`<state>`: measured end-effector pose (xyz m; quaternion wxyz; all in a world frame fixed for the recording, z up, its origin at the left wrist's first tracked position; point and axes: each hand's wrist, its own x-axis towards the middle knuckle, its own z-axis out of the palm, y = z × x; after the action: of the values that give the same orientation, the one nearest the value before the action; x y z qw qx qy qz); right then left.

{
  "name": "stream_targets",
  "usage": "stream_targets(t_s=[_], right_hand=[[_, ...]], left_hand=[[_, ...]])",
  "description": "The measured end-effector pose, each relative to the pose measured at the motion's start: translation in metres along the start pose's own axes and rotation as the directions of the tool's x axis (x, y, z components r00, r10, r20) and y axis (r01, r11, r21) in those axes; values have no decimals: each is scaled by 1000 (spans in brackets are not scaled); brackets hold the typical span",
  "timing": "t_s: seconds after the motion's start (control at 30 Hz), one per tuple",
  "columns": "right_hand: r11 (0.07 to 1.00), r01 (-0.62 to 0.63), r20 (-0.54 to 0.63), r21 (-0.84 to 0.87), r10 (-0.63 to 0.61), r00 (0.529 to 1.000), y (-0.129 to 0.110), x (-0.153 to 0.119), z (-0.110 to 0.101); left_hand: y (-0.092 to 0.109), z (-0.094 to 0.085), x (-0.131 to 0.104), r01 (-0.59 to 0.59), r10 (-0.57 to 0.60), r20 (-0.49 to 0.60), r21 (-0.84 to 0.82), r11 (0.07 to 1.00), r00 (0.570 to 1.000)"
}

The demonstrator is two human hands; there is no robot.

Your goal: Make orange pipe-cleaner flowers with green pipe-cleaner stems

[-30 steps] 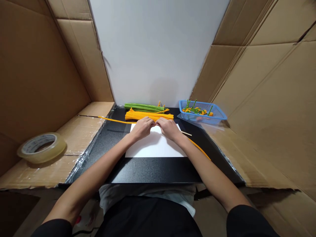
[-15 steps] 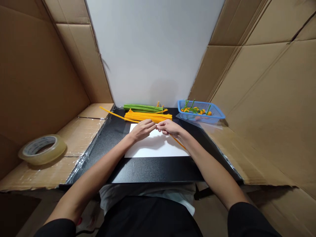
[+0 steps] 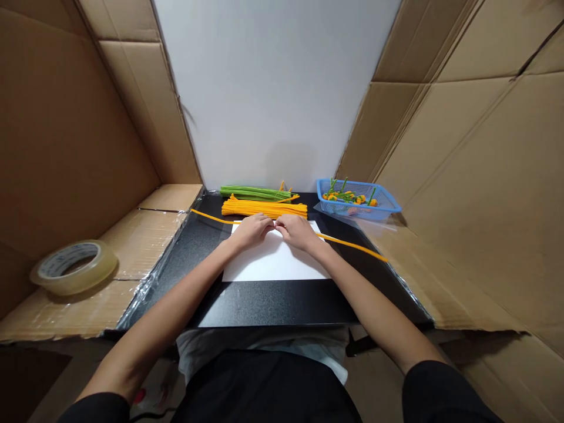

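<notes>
Fingertips of both hands were curled under and hidden from the head camera, so the exact pinch could not be made out; the left hand and right hand met knuckle to knuckle over the far edge of a white paper sheet, both closed around the middle of one long orange pipe cleaner. That fuzzy, thin stem lay nearly flat on the black tabletop, one end running out toward 10 o'clock from the hands, the other toward 4 o'clock, its midsection covered by the fingers. Just beyond the hands at 12 o'clock sat a bundle of orange pipe cleaners, with a bundle of green pipe cleaners behind it. At 2 o'clock stood a blue mesh plastic basket holding small orange-and-green pieces too small to read. A glossy roll of clear tape rested on cardboard at 9 o'clock.
</notes>
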<state>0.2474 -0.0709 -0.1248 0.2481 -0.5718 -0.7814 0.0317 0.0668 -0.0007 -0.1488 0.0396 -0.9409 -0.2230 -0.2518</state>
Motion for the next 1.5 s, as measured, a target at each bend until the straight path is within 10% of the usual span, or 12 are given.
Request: stream_targets(t_s=[0.2,0.63,0.9,1.07,1.23,1.5], right_hand=[[799,-300,184,521,238,954,0,6,-1],[497,-507,527,704,112,842,11,6,-12],[669,-391,398,632,153,905,13,3,-9],[992,77,18,100,-79,997,11,2,-5],[950,215,58,-226,-207,977,8,-1,-2],[971,230,66,-69,-226,972,17,0,1]], left_hand=[[3,-3,-1,-156,162,-52,101,983,985],[8,-7,-3,-371,431,-180,291,882,884],[6,0,-3,-196,204,-64,108,975,977],[3,7,0,134,-131,30,-151,980,991],[-1,5,2,208,-195,74,-256,944,978],[0,-2,5,231,-186,151,-393,890,971]])
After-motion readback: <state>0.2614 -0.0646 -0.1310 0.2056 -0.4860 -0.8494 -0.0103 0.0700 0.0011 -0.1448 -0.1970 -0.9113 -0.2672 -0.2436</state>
